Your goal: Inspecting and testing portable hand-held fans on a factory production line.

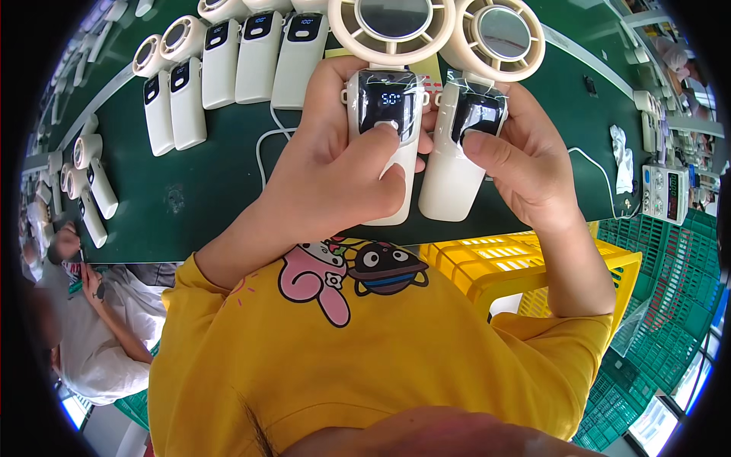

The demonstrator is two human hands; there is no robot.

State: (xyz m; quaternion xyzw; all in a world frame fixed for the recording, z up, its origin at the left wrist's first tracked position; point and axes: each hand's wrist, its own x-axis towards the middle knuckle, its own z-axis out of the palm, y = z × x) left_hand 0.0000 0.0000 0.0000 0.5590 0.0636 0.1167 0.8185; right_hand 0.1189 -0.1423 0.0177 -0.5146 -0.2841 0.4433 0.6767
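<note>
My left hand (327,175) grips a white handheld fan (384,114) with a round cream head, and its thumb presses the button under the fan's lit dark display. My right hand (525,160) holds a second white handheld fan (464,145) side by side with the first, thumb resting on its dark, unlit display. Both fans have clear film over their screens. They are held upright above the green table (221,190).
A row of several white fans (251,53) with lit displays lies at the back left, more fans (95,183) at the far left. A white cable (263,148) crosses the table. A yellow crate (525,259) and green crates (655,320) stand at my right. Another person (84,327) sits at the left.
</note>
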